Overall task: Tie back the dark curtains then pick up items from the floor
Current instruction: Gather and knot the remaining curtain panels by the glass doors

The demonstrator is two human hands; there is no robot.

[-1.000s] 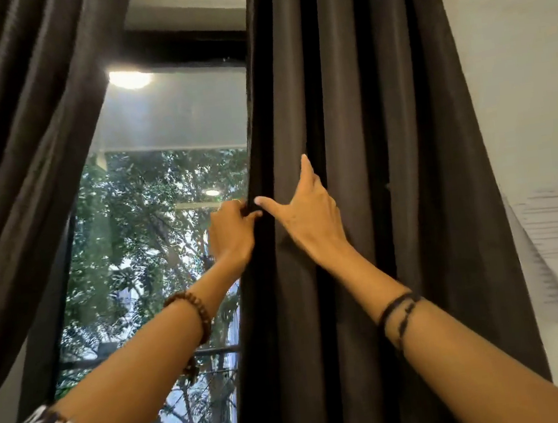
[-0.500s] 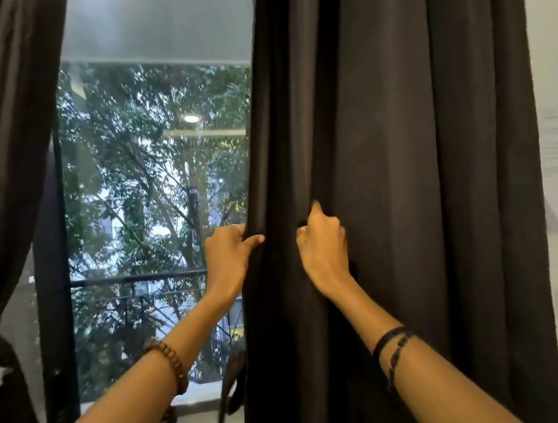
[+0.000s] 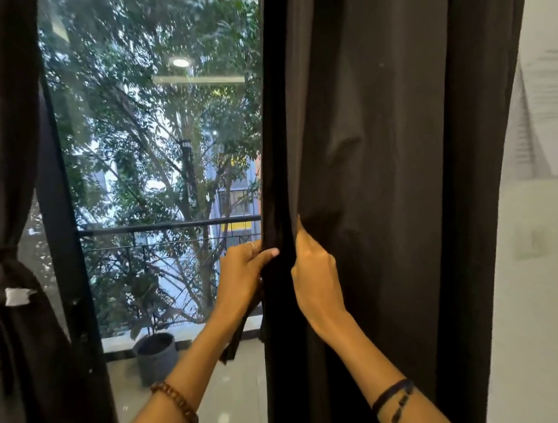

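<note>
Both hands are clamped on the inner edge of the right curtain (image 3: 386, 165): the left hand (image 3: 243, 273) has its fingers wrapped behind the hem with the thumb laid across the front, and the right hand (image 3: 314, 269) is fisted on a fold just beside it. A second ago the right hand lay flat against the cloth with fingers extended; it has since curled shut, and both hands have slid down the panel to roughly waist height of the drape. Judgement: the gathering stage is under way, with the fabric being bunched at the level where a tie would go. No tie-back for this panel can be made out, apart from a dark strip dangling below the left hand, identity uncertain.

Further off, the left curtain (image 3: 1, 240) is already cinched at mid-height, a white tag (image 3: 16, 295) showing at the knot. Beyond the glass stand a grey plant pot (image 3: 157, 356) and a balcony railing (image 3: 169, 226). No floor items are visible from here.
</note>
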